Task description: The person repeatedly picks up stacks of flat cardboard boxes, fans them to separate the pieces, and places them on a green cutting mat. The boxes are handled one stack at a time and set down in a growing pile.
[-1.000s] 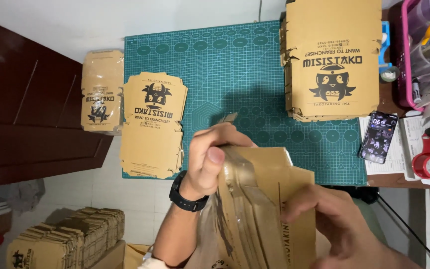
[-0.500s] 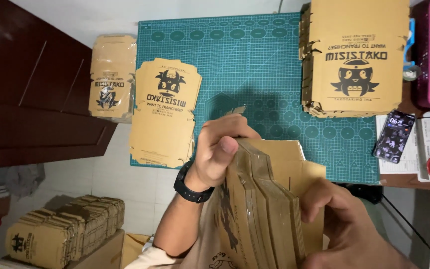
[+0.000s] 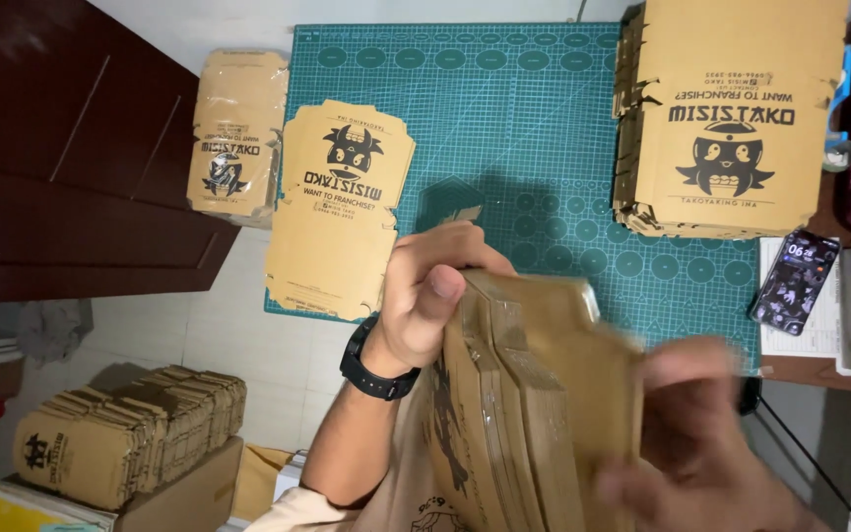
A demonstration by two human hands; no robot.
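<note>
Bundle of flat cardboard boxes (image 3: 534, 394) upright between both hands, left hand (image 3: 435, 296) clamped on top edge, right hand (image 3: 701, 443) blurred, gripping its side

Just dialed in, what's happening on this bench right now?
A person grips a bundle of flat cardboard box blanks on edge with both hands. The left hand, smartwatch on its wrist, clamps the top edge; the right hand is blurred at the other side. On the green cutting mat a single printed blank lies at the left edge and a stack of blanks at the right.
</note>
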